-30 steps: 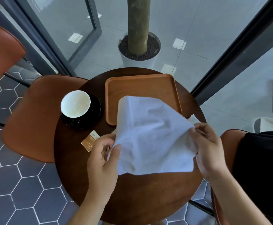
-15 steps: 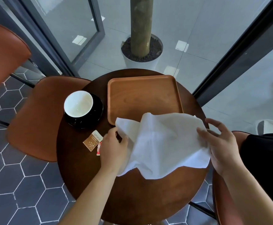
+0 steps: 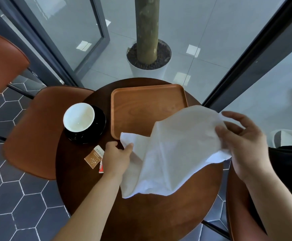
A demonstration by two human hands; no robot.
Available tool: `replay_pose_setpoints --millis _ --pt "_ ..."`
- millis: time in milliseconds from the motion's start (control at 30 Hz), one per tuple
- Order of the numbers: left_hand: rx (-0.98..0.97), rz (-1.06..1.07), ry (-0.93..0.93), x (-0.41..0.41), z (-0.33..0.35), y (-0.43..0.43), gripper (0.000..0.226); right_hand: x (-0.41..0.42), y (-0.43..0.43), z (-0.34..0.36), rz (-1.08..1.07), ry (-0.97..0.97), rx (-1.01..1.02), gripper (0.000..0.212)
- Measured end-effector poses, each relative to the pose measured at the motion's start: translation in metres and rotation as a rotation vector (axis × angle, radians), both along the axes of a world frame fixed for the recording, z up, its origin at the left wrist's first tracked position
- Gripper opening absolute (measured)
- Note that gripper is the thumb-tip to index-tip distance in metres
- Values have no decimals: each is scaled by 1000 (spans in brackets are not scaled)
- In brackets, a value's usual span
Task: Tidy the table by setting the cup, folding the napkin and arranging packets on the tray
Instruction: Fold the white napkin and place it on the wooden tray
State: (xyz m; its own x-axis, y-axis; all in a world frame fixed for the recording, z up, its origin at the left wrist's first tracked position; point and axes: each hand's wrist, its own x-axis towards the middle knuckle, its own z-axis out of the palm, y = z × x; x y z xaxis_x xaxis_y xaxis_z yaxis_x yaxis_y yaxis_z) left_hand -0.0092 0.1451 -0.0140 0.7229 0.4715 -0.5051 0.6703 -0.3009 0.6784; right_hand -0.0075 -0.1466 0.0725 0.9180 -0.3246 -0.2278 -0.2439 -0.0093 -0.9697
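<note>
The napkin [image 3: 173,153] is spanned diagonally between the hands: the low corner is pinched by the left hand [image 3: 115,159], the raised end gripped by the right hand [image 3: 244,145].

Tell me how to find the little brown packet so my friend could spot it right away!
Start at the round dark table. On its left side a white cup sits on a black saucer; just nearer the person, beside the left hand, lies the brown packet. It is tan with white print, unlike the red-and-white packet peeking out next to it.
</note>
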Motion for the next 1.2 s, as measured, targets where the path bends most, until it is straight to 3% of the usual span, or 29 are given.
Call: replay_pose_setpoints --millis 100,267,433,500,600,733,800,1067,1200 --pt "-39 -14 69 1 -7 -8 41 4 3 -16 9 79 -53 35" --pt "-187 84 -47 -2 0 -5 5 2 4 -17 5 116 -88 33" --pt "-58 148 -373 4 38 17 11 10 -7 12 -16 20 88 31" --pt "78 91 -429 24 45 24 16 30 -5 10 -99 -9 -53 33" --pt "180 -18 -337 58 41 23 33 73 -1 -14 -48 56 -379 38" --pt "197 -90 -185 47 28 20 59 79 -7 -57 140 242 -448 54" --pt "260 -133 -211 21 22 21 59 59 -18 -72 126 255 -515 51" --pt "207 -79 -129 -57 16 16 45 -15 -23 -90 189 411 -751 24" --pt "177 -48 11 -70 10 13 52 -30 -17 -91 271 538 -787 51"
